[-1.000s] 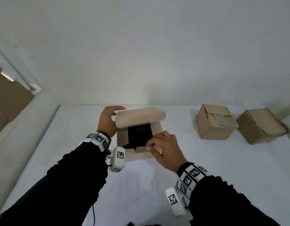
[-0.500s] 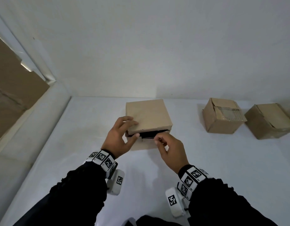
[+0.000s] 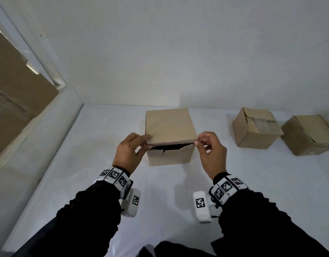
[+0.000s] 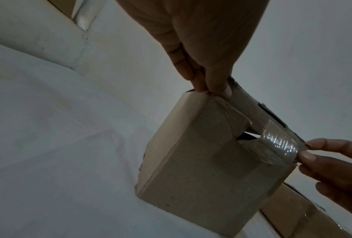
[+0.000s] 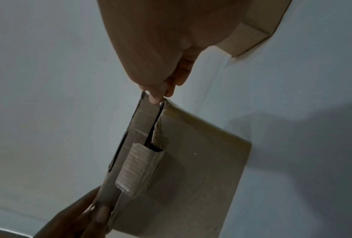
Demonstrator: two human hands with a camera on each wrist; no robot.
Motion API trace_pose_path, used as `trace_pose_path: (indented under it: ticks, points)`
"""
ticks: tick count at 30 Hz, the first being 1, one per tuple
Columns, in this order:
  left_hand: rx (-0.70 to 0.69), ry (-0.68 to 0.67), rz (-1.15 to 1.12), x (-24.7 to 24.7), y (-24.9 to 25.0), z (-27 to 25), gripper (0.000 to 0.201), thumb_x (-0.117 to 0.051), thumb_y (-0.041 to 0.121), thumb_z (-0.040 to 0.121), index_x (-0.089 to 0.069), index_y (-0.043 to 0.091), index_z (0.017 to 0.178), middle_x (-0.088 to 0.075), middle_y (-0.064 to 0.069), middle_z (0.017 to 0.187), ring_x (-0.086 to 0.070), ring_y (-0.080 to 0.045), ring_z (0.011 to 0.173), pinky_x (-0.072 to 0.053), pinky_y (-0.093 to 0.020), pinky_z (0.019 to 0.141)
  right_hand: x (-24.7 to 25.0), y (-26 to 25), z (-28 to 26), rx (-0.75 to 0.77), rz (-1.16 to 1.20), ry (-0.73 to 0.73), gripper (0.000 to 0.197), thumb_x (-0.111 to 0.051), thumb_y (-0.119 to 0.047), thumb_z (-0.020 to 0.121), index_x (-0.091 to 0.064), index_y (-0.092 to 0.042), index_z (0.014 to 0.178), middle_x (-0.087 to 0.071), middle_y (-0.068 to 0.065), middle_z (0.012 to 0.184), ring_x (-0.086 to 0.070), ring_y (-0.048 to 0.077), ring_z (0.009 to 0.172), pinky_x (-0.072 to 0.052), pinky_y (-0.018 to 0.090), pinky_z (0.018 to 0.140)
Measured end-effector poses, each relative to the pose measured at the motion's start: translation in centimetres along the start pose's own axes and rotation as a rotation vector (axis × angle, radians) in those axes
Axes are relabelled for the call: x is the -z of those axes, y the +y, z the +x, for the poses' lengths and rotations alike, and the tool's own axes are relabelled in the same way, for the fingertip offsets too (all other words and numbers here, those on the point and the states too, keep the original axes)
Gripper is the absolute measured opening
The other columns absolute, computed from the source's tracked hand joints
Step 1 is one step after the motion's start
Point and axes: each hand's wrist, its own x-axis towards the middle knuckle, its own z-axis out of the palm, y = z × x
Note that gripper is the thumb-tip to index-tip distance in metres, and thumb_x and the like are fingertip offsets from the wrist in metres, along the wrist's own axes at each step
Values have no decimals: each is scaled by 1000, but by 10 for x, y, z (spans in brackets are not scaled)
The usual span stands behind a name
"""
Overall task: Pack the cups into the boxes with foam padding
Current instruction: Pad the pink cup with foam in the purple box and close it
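Observation:
A brown cardboard box point(image 3: 170, 154) stands on the white table, its top lid flap point(image 3: 169, 125) lowered almost flat. A thin dark gap point(image 3: 171, 146) stays under the lid's front edge, black inside; no cup shows. My left hand point(image 3: 145, 141) pinches the lid's front left corner, and my right hand point(image 3: 198, 140) pinches the front right corner. The left wrist view shows the box's point(image 4: 201, 169) front wall and a strip of clear tape point(image 4: 281, 145) on the lid's tuck flap. In the right wrist view, my right fingers point(image 5: 156, 94) hold that flap's edge beside the box point(image 5: 191, 177).
Two more brown boxes point(image 3: 256, 130) point(image 3: 308, 135) sit at the table's back right near the wall. A brown board point(image 3: 15, 93) leans behind a white ledge on the left. The white table point(image 3: 86, 164) stretches from the box towards me.
The lid has swung down from upright to nearly flat over the black foam. My left hand came from behind the lid to its front left corner; my right hand shifted to the right corner.

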Motion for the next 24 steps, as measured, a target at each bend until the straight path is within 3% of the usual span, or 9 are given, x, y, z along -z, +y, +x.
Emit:
trace_pose_path:
  ticks: [2, 5, 8, 13, 17, 20, 24]
  points:
    - [19, 7, -12, 1, 1, -2, 28, -75, 10, 82, -70, 16, 109, -61, 8, 80, -54, 6, 74, -47, -15, 71, 3, 1, 3, 29, -34, -19, 17, -69, -9, 87, -60, -19, 96, -67, -15, 85, -63, 2, 80, -45, 11, 69]
    - [46, 11, -33, 1, 4, -3, 24, -75, 11, 82, -70, 17, 105, -64, 10, 79, -55, 5, 74, -40, -7, 71, 8, 4, 7, 118, -109, -89, 14, -67, -10, 89, -63, -22, 95, -67, -15, 86, -61, 8, 76, -47, 19, 69]
    - [38, 4, -34, 1, 3, -3, 21, -74, 9, 83, -71, 16, 102, -63, 10, 79, -55, 5, 74, -38, -5, 72, 14, 8, 11, 183, -198, -148, 11, -67, -12, 88, -67, -22, 94, -66, -15, 86, -59, 7, 76, -48, 25, 70]
    - [-18, 12, 10, -1, 0, -6, 17, -71, 10, 85, -71, 16, 101, -60, 8, 82, -57, -2, 72, -49, -21, 70, 14, 12, 12, 307, -309, -113, 12, -68, -5, 85, -69, -16, 89, -64, -7, 83, -57, 15, 78, -50, 32, 68]
    - [-158, -15, 294, -7, 0, -14, 15, -68, 21, 83, -71, 17, 98, -58, -1, 95, -52, -21, 81, -46, -34, 69, 14, 19, 9, 409, -431, -138, 14, -59, -11, 85, -71, -15, 92, -62, -1, 86, -54, 22, 82, -49, 40, 68]
    - [-163, -67, 381, -15, 2, -19, 24, -66, 26, 85, -68, 20, 108, -58, -2, 105, -52, -25, 87, -46, -39, 71, 13, 18, 0, 408, -486, -124, 20, -62, -19, 84, -69, -15, 103, -59, 2, 97, -51, 23, 89, -46, 39, 73]
    - [-130, -60, 341, -22, 5, -21, 27, -62, 23, 88, -67, 22, 115, -58, -1, 108, -52, -24, 92, -49, -36, 76, 1, 6, -18, 353, -337, -225, 25, -70, -30, 86, -63, -18, 106, -61, -5, 99, -53, 14, 90, -44, 27, 75]
